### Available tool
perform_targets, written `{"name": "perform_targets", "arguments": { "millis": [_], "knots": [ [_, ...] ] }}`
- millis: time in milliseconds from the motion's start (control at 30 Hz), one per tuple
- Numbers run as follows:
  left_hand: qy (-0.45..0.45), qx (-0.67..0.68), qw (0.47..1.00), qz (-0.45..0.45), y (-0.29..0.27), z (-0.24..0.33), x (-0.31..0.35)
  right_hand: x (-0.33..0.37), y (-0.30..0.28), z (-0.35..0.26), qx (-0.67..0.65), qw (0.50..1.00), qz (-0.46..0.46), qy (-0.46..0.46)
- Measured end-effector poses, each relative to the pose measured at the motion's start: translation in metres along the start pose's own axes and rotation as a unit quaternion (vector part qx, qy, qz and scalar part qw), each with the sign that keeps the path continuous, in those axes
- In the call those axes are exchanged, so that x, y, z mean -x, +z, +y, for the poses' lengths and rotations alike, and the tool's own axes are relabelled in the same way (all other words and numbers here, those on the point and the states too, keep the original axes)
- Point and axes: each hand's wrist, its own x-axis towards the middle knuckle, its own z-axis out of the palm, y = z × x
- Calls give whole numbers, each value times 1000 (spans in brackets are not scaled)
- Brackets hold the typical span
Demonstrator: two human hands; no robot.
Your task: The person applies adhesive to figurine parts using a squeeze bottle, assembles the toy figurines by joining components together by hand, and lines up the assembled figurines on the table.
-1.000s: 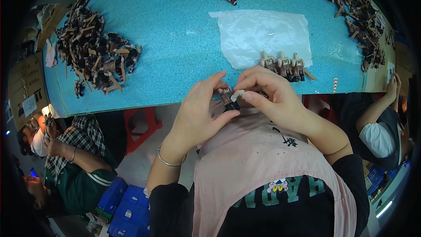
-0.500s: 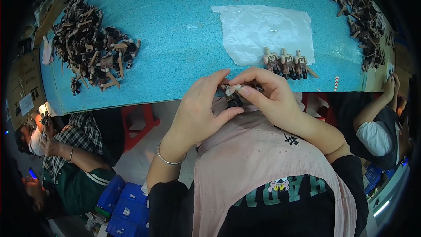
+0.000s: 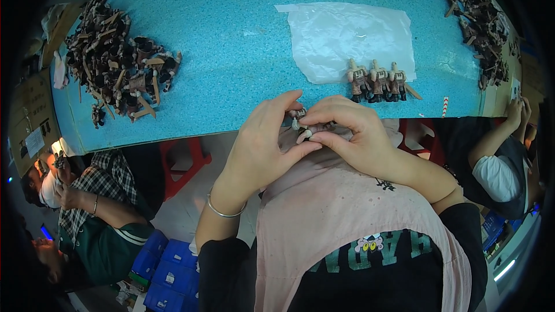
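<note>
Flat surface (image 3: 231, 52), speckled turquoise; rectangular plastic sheet (image 3: 347, 34), translucent white. The small held figure (image 3: 321, 128) shows brown and off-white; three small lined-up figures (image 3: 378, 81), brown, beige and black. Cloth apron (image 3: 341, 208), dusty pink. Narrow strip (image 3: 445, 106), right: red-and-white striped.

A red stool (image 3: 188, 179) stands near a table (image 3: 231, 40) (blue-topped) — grey floor (image 3: 188, 215) below.
</note>
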Motion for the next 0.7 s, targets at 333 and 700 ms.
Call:
{"name": "perform_targets", "arguments": {
  "millis": [333,700],
  "knots": [
    [-6,39,999,-7,-5,-7,3,-1,0,3,-76,992,-31,91],
    [-35,74,997,9,0,-14,5,-2,4,10,-161,978,-32,129]
  ]
}}
